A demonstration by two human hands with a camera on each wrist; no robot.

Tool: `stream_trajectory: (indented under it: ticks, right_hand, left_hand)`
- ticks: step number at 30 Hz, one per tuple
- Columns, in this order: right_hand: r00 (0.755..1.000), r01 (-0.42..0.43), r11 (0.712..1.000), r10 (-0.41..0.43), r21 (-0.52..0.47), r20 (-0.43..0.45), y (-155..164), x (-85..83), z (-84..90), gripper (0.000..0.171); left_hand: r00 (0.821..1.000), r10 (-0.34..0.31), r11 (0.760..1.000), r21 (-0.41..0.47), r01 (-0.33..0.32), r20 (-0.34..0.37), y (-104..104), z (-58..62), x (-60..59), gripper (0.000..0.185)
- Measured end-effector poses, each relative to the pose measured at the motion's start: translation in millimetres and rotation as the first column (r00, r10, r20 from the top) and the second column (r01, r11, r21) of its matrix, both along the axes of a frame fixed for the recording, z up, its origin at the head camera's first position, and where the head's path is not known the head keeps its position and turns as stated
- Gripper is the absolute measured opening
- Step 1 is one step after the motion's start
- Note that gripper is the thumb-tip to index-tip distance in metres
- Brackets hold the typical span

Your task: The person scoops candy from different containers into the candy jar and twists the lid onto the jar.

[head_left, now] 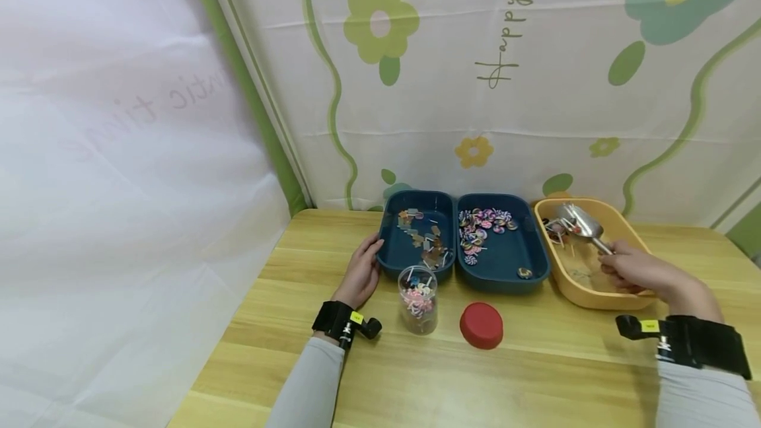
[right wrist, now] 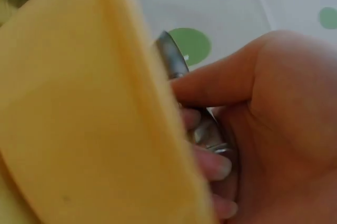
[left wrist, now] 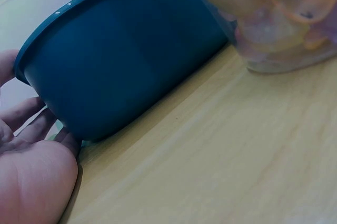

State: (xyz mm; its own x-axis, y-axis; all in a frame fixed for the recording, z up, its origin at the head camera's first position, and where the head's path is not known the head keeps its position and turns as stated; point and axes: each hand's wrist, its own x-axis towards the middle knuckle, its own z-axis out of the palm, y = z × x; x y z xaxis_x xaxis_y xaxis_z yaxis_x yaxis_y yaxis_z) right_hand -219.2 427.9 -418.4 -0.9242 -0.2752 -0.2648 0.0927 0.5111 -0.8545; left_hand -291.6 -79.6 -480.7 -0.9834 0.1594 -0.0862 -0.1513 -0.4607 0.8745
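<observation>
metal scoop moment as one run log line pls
right hand: grips metal scoop over yellow tray | left hand: rests against blue tray | jar: open

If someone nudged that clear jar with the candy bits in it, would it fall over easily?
Probably fairly easily. The clear jar stands upright, taller than it is wide, and looks only partly filled, so it is likely light. Its red lid lies off beside it, so a tip would probably spill the pieces. The left hand rests against the blue tray, not the jar, so nothing steadies it.
</observation>
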Motion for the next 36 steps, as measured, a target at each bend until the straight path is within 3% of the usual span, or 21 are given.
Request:
stream_trajectory:
  ticks: [8, 12, 16, 19, 23, 26, 28, 33, 36]
  right_hand:
    - [0.986, -0.014, 0.992, 0.034, 0.125, -0.163, -6.4, 18.4, 40.6, 0.02]
    - [0.948, -0.055, 0.988, 0.098, 0.147, -0.302, -18.6, 31.8, 62.2, 0.019]
    - [0.885, -0.14, 0.977, 0.197, 0.164, -0.421, -42.9, 43.7, 84.9, 0.016]
    - [0.825, -0.212, 0.959, 0.28, 0.19, -0.491, -65.1, 51.6, 99.5, 0.015]
    - [0.721, -0.255, 0.932, 0.361, 0.259, -0.591, -94.0, 58.1, 109.0, 0.022]
    - [0.65, -0.222, 0.915, 0.397, 0.338, -0.647, -112.3, 61.7, 110.0, 0.026]
    - [0.643, -0.191, 0.906, 0.406, 0.377, -0.649, -122.0, 64.4, 110.1, 0.024]
    - [0.666, -0.233, 0.897, 0.429, 0.376, -0.61, -137.6, 68.6, 110.5, 0.021]
    - [0.646, -0.262, 0.891, 0.447, 0.37, -0.619, -142.7, 69.4, 111.2, 0.02]
  left_hand:
    - [1.0, 0.012, 1.0, 0.0, -0.012, 0.004, -2.9, -1.2, 0.5, 0.049]
    - [1.0, 0.013, 1.0, -0.001, -0.013, 0.003, -3.7, -1.5, 0.6, 0.048]
    - [1.0, 0.006, 1.0, -0.003, -0.006, -0.005, -3.3, -1.0, 0.1, 0.049]
    - [1.0, 0.004, 1.0, -0.001, -0.004, -0.006, -1.7, -0.2, -0.9, 0.05]
    - [1.0, 0.007, 1.0, 0.003, -0.007, -0.009, 0.2, 0.3, -2.1, 0.051]
    - [1.0, 0.006, 1.0, 0.004, -0.006, -0.007, 0.6, -0.1, -2.3, 0.051]
    - [1.0, 0.004, 1.0, 0.007, -0.004, -0.004, 0.8, -0.6, -2.5, 0.051]
    - [1.0, -0.007, 1.0, 0.009, 0.007, -0.009, 0.5, -1.3, -1.8, 0.051]
    - [1.0, -0.011, 1.0, 0.006, 0.012, -0.017, -0.2, -1.8, -1.2, 0.051]
